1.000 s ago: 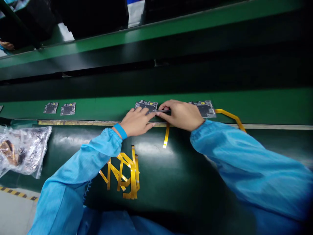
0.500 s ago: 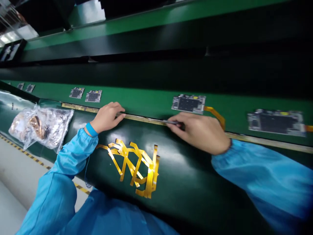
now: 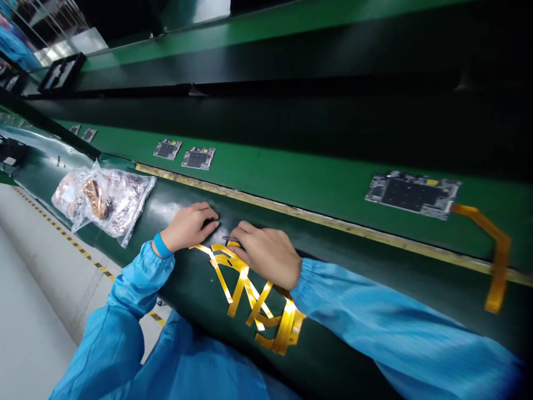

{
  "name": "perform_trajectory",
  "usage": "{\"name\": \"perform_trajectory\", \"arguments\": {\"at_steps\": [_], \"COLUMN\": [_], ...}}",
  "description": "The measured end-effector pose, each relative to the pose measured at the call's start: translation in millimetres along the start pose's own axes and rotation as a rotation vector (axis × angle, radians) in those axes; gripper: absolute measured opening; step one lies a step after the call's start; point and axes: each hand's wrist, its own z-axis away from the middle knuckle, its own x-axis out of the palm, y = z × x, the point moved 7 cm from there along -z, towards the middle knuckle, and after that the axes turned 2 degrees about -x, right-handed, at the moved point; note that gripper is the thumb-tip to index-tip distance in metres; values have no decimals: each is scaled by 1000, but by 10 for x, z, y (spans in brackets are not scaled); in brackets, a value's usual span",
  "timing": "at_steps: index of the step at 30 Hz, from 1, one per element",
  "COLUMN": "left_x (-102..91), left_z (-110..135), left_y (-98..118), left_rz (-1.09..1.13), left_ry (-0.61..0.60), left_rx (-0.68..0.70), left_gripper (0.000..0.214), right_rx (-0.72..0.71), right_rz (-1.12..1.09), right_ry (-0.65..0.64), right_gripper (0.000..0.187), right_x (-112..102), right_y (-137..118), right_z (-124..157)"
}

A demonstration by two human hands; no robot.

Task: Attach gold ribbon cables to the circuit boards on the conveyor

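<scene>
My left hand (image 3: 189, 228), with a blue band at the wrist, rests on the dark green worktop with its thumb and fingers apart and nothing visible between them. Beside it, my right hand (image 3: 268, 253) pinches dark, slim tweezers (image 3: 230, 239), mostly hidden by the fingers. Their tips are over the upper end of a loose pile of yellow flex cables (image 3: 239, 294). Whether the tips grip a cable I cannot tell. Part of the pile lies under my right hand and sleeve.
Beyond a worn strip (image 3: 308, 214), a circuit board (image 3: 410, 194) lies on the green belt, its flex cable (image 3: 501, 255) hanging over the strip. Two smaller-looking boards, one of them this board (image 3: 199, 158), lie further left. A clear plastic bag (image 3: 120, 194) sits left of my hands.
My right hand has come back from the strip to the cable pile, close to my left hand. The boards and bag appear further right in view; the rightmost board has left the picture.
</scene>
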Motion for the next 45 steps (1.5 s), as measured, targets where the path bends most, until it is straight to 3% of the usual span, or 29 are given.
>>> {"name": "perform_trajectory", "arguments": {"at_steps": [4,9,16,20,24,28,33,36,39,45], "left_x": [29,53,40,27,82,109,-61,-223,-342,-420], "left_z": [46,61,26,-53,-137,-190,-371,-625,-942,-1382], "left_y": [52,141,297,285,156,92,-124,-395,-565,-408], "left_rz": [104,365,744,851,1082,1206,1009,744,429,-58], "left_ry": [-8,-46,-132,-92,29,115,208,314,325,210], "left_rx": [22,110,179,132,-29,-87,-53,-124,-221,-267], "left_gripper": [23,18,11,12,22,23,13,12,14,10], "right_rx": [-5,-20,-88,-66,7,51,98,159,216,262], "right_rz": [-116,-364,-796,-931,-984,-973,-941,-914,-844,-730], "right_ry": [35,140,277,361,504,605,658,673,658,685], "right_gripper": [17,16,30,41,49,48,43,40,34,25], "right_x": [75,19,-138,-229,-300,-337,-368,-384,-405,-488], "right_y": [87,234,335,357,418,480,669,856,1021,1259], "right_z": [17,110,115,97,100,72,-58,-170,-290,-454]}}
